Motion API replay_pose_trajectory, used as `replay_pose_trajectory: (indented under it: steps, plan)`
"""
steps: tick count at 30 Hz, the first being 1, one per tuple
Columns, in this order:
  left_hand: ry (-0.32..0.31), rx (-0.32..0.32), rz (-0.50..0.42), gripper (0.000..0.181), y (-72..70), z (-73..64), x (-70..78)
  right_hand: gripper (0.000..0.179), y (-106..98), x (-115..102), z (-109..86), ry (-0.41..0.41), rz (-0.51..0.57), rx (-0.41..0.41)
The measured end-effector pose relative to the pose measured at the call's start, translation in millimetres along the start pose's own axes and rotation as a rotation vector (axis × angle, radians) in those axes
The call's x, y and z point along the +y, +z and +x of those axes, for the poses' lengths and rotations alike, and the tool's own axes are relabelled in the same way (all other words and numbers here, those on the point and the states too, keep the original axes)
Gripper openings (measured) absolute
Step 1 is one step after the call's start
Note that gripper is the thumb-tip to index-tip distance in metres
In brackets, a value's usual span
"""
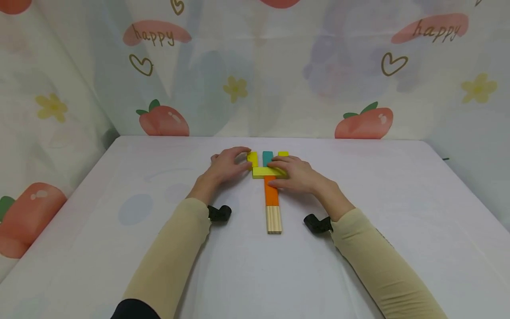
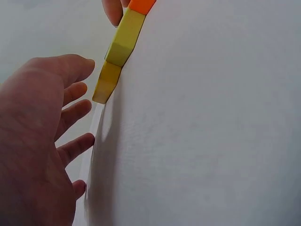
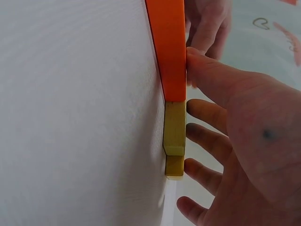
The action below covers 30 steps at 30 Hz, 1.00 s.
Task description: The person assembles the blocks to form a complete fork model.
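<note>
Wooden blocks lie flat in a fork shape in the head view. A yellow-green block (image 1: 260, 173) forms the crossbar, with an orange block (image 1: 272, 197) and a plain wood block (image 1: 274, 220) below it. Above stand a left yellow block (image 1: 253, 158), a teal block (image 1: 267, 157) and a right yellow block (image 1: 283, 153), partly hidden. My left hand (image 1: 228, 166) is at the left yellow block with relaxed fingers; the left wrist view shows the thumb beside it. My right hand (image 1: 299, 175) rests straight fingers over the crossbar's right side, its thumb on the orange block.
A white cloth covers the table (image 1: 247, 274). Behind it hangs a printed curtain (image 1: 279, 88) with hearts, flowers and fruit. Black wrist cameras, one on the left sleeve (image 1: 220, 213) and one on the right sleeve (image 1: 317, 223), sit above the cloth.
</note>
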<state>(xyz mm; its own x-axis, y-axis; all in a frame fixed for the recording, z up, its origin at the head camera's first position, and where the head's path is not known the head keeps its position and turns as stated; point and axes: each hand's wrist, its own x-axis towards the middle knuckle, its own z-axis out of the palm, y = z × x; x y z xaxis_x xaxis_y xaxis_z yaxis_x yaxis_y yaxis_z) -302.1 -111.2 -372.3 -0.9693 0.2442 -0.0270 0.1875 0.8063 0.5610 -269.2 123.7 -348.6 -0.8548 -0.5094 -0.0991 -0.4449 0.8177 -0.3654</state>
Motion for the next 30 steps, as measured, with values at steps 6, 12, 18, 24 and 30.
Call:
replay_pose_trajectory:
  steps: [6, 12, 18, 24, 30]
  plan:
    - [-0.010, 0.013, -0.046, 0.052, -1.2, -6.5, -3.7, 0.061, -1.0, -1.1, 0.2, 0.000, -0.014, -0.004]
    - [0.017, 0.039, -0.064, 0.052, -1.0, -13.9, -6.5, 0.061, -5.0, 2.3, -1.0, 0.011, 0.001, 0.010]
    - [0.024, 0.088, -0.066, 0.052, -4.6, -23.0, -4.5, 0.063, -16.2, 7.0, -4.3, 0.019, 0.055, 0.045]
    - [0.029, 0.121, -0.052, 0.052, -7.1, -33.0, -2.1, 0.060, -33.3, 12.7, -13.9, 0.014, 0.124, 0.093]
    - [0.046, 0.159, -0.049, 0.053, -9.7, -46.7, -3.9, 0.059, -44.4, 13.9, -25.2, 0.016, 0.146, 0.155]
